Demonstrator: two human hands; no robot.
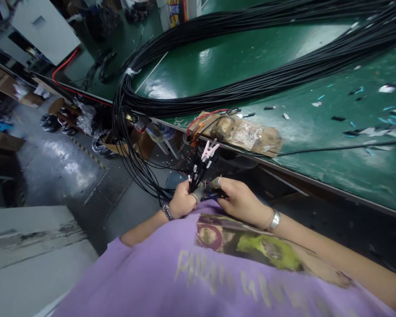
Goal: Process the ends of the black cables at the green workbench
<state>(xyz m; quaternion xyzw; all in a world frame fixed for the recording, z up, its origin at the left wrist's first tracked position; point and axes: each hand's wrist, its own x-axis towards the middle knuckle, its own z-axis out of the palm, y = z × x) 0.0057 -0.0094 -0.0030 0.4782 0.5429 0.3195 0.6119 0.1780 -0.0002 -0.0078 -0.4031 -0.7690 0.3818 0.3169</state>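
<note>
My left hand (182,201) is closed around a bundle of black cable ends (198,174), several of them tipped with white. From this hand the cables loop up to a big black cable coil (198,105) on the green table. Close by on the right, my right hand (240,200) has its fingers curled in a pinch near the bundle; what they hold is hidden. Grey covers sit on some fingertips of both hands. A pale pink clip (210,151) shows just above the cable ends, at the table's edge.
A taped wooden block (251,134) with red and black wires sits at the edge of the green table (317,176). Cable scraps (376,131) litter the right side. A white box (44,33) stands at the back left. Cartons (141,143) are below the table.
</note>
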